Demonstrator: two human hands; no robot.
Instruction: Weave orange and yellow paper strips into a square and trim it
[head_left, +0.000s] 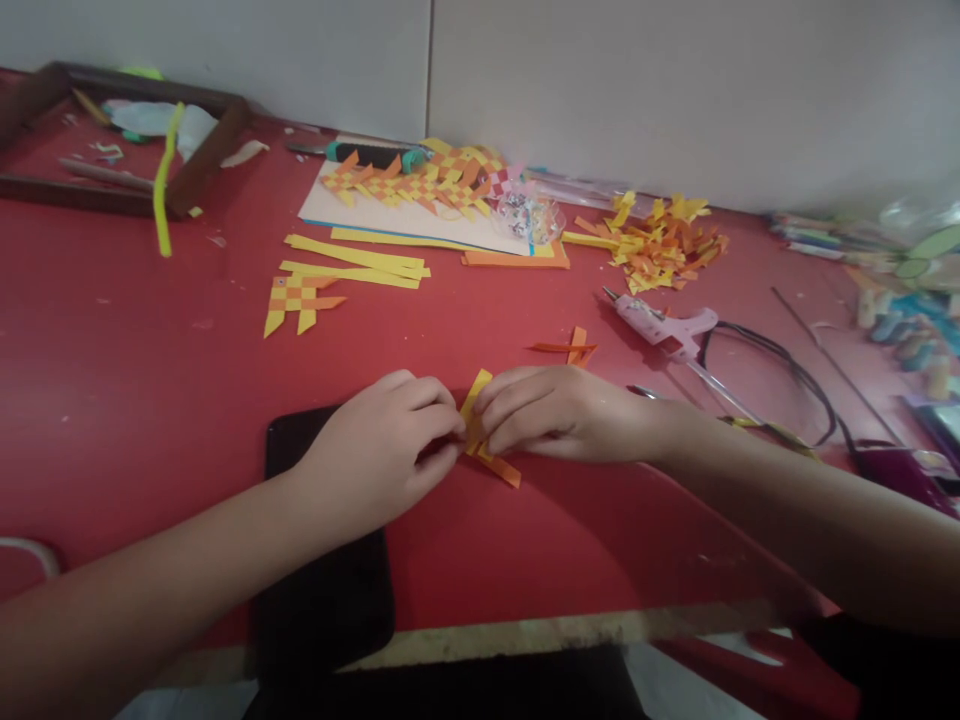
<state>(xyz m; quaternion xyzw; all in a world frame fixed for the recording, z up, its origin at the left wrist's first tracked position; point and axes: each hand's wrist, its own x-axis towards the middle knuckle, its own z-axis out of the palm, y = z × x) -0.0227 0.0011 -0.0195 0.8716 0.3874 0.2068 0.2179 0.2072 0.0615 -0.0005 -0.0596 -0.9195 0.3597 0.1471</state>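
Between my two hands, low over the red table (480, 560), is a small piece of woven yellow and orange paper strips (477, 385). My left hand (397, 430) pinches its left side with curled fingers. From the right, my right hand (532, 410) has its fingers closed on the same piece, hiding much of its weave. One orange strip end pokes out below the fingers. Under my left wrist lies a black phone (322, 590). A finished-looking woven paper fish (296, 298) with a small eye lies farther off to the left.
Yellow strips (360, 262) lie beyond the fish. A white board (405, 215) carries several woven fish. Right of it is a heap of paper scraps (664, 240). A pink glue gun (667, 325) with a black cord lies at right. A wooden frame (210, 155) sits far left.
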